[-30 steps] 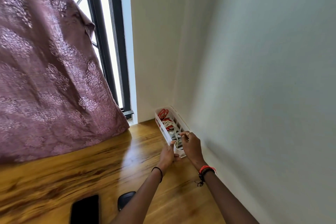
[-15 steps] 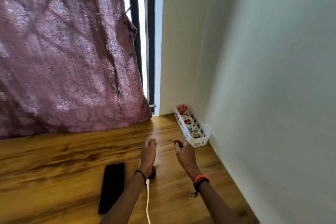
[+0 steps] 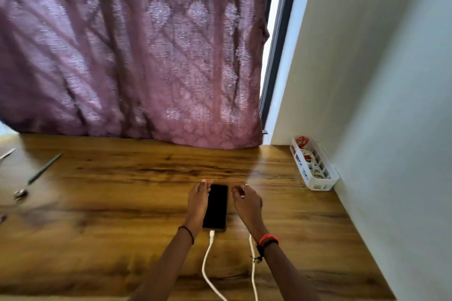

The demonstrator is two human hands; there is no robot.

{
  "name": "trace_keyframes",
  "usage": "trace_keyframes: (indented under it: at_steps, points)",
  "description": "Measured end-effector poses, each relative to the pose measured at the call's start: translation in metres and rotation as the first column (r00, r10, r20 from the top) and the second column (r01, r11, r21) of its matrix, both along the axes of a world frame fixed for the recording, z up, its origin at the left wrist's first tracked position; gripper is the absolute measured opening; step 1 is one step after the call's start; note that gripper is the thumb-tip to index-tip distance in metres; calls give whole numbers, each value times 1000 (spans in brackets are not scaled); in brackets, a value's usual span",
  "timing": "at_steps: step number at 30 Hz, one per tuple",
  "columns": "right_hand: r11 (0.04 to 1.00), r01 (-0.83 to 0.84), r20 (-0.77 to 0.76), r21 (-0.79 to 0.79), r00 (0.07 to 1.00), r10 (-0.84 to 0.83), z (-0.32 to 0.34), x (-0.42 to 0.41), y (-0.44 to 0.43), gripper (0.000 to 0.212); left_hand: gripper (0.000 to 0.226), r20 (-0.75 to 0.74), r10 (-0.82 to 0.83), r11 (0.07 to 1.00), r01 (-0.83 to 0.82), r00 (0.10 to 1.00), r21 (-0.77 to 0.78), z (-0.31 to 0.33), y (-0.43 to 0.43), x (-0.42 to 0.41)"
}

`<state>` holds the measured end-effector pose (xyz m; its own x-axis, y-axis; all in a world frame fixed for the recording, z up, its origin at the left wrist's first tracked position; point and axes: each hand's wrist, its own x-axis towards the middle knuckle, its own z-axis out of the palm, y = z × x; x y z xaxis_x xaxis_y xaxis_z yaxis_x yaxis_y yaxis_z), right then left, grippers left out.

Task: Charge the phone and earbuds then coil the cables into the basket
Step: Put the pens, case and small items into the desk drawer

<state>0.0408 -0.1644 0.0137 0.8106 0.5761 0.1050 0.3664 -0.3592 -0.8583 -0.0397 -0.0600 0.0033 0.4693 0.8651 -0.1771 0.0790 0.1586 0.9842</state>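
The black phone [image 3: 215,206] is lying flat, screen dark, mid-table [image 3: 122,203], a white cable [image 3: 208,259] meeting its near end and trailing toward me. A second cable [image 3: 253,271] is running alongside. The white slotted basket [image 3: 320,186] is holding coils [image 3: 308,154] in the far right corner.

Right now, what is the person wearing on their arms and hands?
No sleeves show; both arms are bare. The left hand wears a thin black band at the wrist. The right hand wears a silver ring on one finger, and at the wrist a red band beside black cords, with a knotted thread dangling.
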Motion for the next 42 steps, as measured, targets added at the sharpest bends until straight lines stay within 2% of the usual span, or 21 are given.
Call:
trace_keyframes:
  at_steps: [4, 8, 18, 22, 25, 28, 30, 32, 38, 40, 42]
  points:
    - [998, -62, 6, -21, 998, 62, 0, -53, 30, 20, 33, 51, 77, 997, -77, 996, -1, 6, 22, -65]
    - [994, -110, -17, -17, 994, 110, -3, -119, 57, 20, 31, 87, 116, 992, -111, 989, -64, -5, 49, -142]
    - [998, -19, -44, 54, 999, 21, -32, -300, 102, 18, 38, 121, 136, 977, -112, 983, -181, -38, 83, -333]
    - [999, -14, -156, 41, 988, 21, -51, -361, 111, 17, 40, 156, 165, 969, -131, 974, -210, -52, 87, -394]
    - [998, 46, -345, 41, 938, -29, -69, -400, 117, 14, 41, 141, 218, 949, -176, 966, -262, -70, 91, -427]
    - [988, 147, -555, 50, 827, -95, -86, -430, 128, 24, 42, 100, 281, 905, -229, 955, -359, -92, 101, -449]
    - [973, 230, -727, 14, 671, -148, -98, -444, 133, 27, 43, 57, 320, 865, -267, 946, -425, -107, 110, -458]
    - [961, 271, -824, -54, 532, -196, -113, -454, 136, 23, 44, -7, 336, 830, -300, 942, -471, -119, 120, -466]
    - [896, 357, -885, -262, 281, -371, -144, -469, 163, 24, 52, -140, 396, 695, -396, 908, -600, -164, 177, -494]
    - [862, 398, -902, -314, 158, -402, -152, -465, 171, 27, 55, -153, 436, 629, -423, 887, -653, -174, 193, -503]
    - [835, 446, -923, -323, 46, -382, -158, -460, 186, 19, 51, -152, 476, 556, -430, 866, -711, -181, 218, -507]
